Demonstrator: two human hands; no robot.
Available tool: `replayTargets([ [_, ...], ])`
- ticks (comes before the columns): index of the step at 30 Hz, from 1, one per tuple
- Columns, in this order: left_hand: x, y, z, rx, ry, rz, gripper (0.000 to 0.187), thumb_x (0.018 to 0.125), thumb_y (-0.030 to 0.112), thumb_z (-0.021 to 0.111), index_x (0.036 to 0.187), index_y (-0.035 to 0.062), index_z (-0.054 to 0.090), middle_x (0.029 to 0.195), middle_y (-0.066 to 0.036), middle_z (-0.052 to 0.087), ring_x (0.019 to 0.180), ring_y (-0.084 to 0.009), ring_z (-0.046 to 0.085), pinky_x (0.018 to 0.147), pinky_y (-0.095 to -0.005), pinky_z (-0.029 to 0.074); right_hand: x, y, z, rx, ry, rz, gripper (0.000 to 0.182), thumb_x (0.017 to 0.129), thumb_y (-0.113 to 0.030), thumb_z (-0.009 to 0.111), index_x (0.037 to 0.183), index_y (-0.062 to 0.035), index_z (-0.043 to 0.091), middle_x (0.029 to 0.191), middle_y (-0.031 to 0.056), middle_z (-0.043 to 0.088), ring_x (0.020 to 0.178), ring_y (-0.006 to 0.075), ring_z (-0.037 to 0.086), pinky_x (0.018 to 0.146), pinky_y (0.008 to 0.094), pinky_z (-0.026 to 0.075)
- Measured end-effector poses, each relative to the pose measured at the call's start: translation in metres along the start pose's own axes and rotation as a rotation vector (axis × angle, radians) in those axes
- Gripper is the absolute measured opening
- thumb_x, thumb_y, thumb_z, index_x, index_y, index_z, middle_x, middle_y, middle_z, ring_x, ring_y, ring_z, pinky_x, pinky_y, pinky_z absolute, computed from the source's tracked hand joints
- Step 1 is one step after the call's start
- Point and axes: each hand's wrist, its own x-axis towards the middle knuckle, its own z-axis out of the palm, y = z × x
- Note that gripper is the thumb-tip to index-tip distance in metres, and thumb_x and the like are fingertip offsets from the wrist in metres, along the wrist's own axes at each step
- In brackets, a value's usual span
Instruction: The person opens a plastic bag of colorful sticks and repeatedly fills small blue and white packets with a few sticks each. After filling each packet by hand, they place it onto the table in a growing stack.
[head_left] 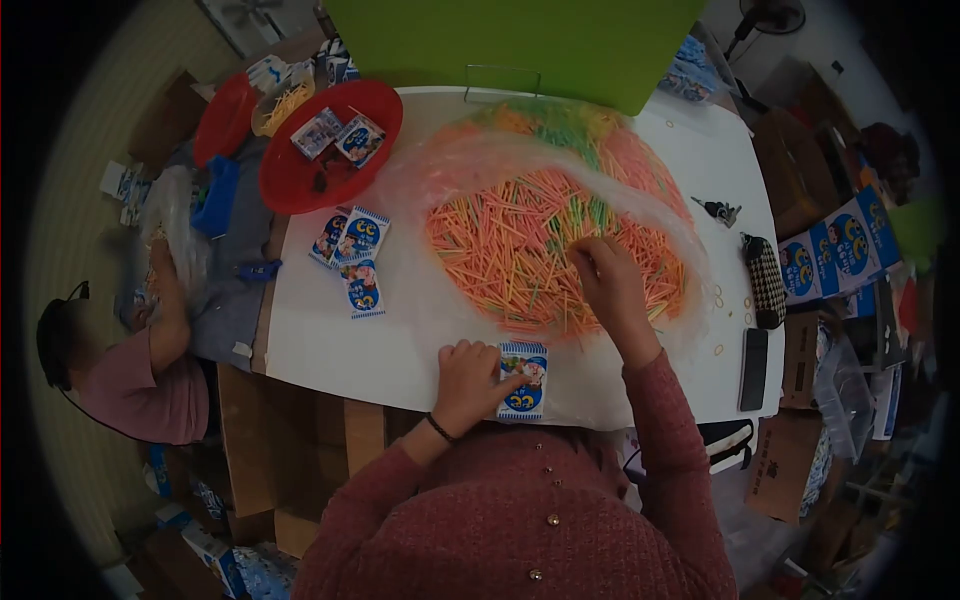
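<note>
A blue and white packet (523, 382) lies upright at the table's front edge, with the thumb of my left hand (474, 383) resting on it. The other fingers of that hand are curled beside the packet. Over the right part of a large heap of pink, orange and green sticks (520, 250) is my right hand (607, 275), its fingertips pinched together. What is between them, if anything, is too small to make out. Clear plastic sheeting (405, 230) surrounds the heap. Three similar packets (360, 238) lie left of it, partly overlapping.
A red basin (385, 100) with packets stands at the back left. Keys (718, 210), a checkered pouch (763, 282) and a phone (754, 370) lie on the right. A green panel (510, 45) stands behind. Another person (140, 370) works at the far left.
</note>
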Motion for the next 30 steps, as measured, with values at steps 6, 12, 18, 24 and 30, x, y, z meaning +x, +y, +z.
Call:
replayTargets([
  [6,-0.002,0.001,0.006,-0.112,-0.108,-0.162,0.042,0.072,0.044,0.076,0.067,0.0105,0.052,0.068,-0.004,0.053,0.072,-0.0244,0.050,0.072,-0.0383,0.029,0.088,0.013,0.049,-0.399,0.021,-0.334,0.018,0.086,-0.017,0.063,0.091,0.0002,0.064,0.087,0.0153,0.065,0.081,0.0276,0.065,0.068,0.0390,0.052],
  [12,-0.002,-0.003,0.007,-0.169,-0.124,-0.191,0.040,0.072,0.039,0.077,0.067,0.0101,0.051,0.068,-0.004,0.055,0.069,-0.0239,0.051,0.070,-0.0382,0.030,0.124,0.019,0.095,-0.808,-0.143,-0.014,0.014,0.084,-0.012,0.059,0.087,0.0000,0.065,0.086,0.0156,0.065,0.077,0.0284,0.065,0.068,0.0399,0.053],
  [18,-0.005,-0.003,0.006,-0.191,0.040,-0.063,0.029,0.076,0.028,0.074,0.071,0.0080,0.054,0.069,-0.007,0.055,0.070,-0.0275,0.051,0.067,-0.0395,0.036,0.132,0.044,0.086,-0.727,-0.097,-0.283,0.013,0.084,-0.012,0.056,0.084,-0.0032,0.067,0.075,0.0140,0.065,0.071,0.0280,0.066,0.060,0.0402,0.051],
  [24,-0.002,-0.009,0.007,-0.628,0.155,-0.191,0.014,0.085,0.012,0.070,0.089,0.0035,0.060,0.085,-0.007,0.066,0.079,-0.0185,0.062,0.071,-0.0327,0.048,0.106,0.047,0.027,-0.170,-0.232,0.003,0.013,0.090,-0.009,0.057,0.099,-0.0024,0.061,0.082,0.0153,0.067,0.076,0.0234,0.066,0.066,0.0374,0.051],
  [30,0.040,-0.010,-0.005,-1.584,0.097,-0.510,0.015,0.095,0.011,0.060,0.106,0.0010,0.061,0.099,-0.006,0.069,0.089,-0.0123,0.066,0.078,-0.0275,0.054,0.029,0.043,0.013,0.790,0.036,0.367,0.019,0.099,-0.015,0.052,0.114,-0.0036,0.057,0.105,0.0028,0.062,0.095,0.0129,0.058,0.082,0.0297,0.048],
])
